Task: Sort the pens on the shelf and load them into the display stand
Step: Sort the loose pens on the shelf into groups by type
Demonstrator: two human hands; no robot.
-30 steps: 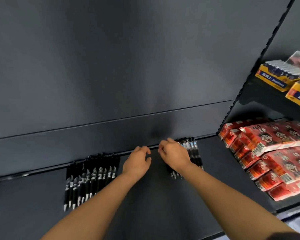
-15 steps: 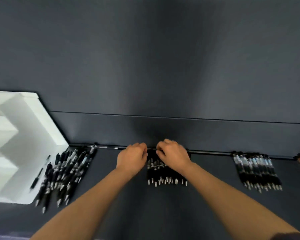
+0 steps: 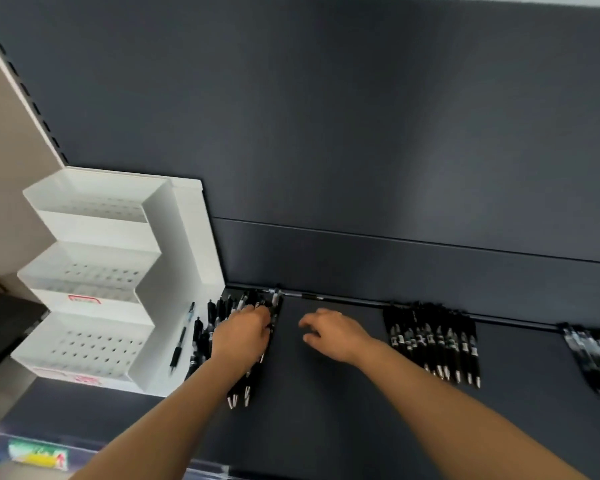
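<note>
Nearest, two bare forearms reach over the dark shelf (image 3: 326, 407). The left hand (image 3: 243, 336) lies on top of a loose pile of pens (image 3: 220, 311), fingers bent down into it; whether it actually grips any of them cannot be made out. The right hand (image 3: 333, 336) hovers just beside it at three o'clock, over bare shelf, fingers loosely spread and holding nothing.

The pile's pens run lengthwise away from the person, tips pointing back at six o'clock and barrels leaning toward one o'clock. A single pen (image 3: 182, 337) lies apart at nine o'clock of the pile, almost touching the white display stand (image 3: 94, 306). A tidier row of pens (image 3: 433, 341) sits at three o'clock of the right hand, and another row (image 3: 596, 358) further out the same way.

The stand, its stepped tiers of holes unfilled, is at about ten o'clock of the left hand, so that hand is probably the nearer one for loading. Pens would need turning upright first.
</note>
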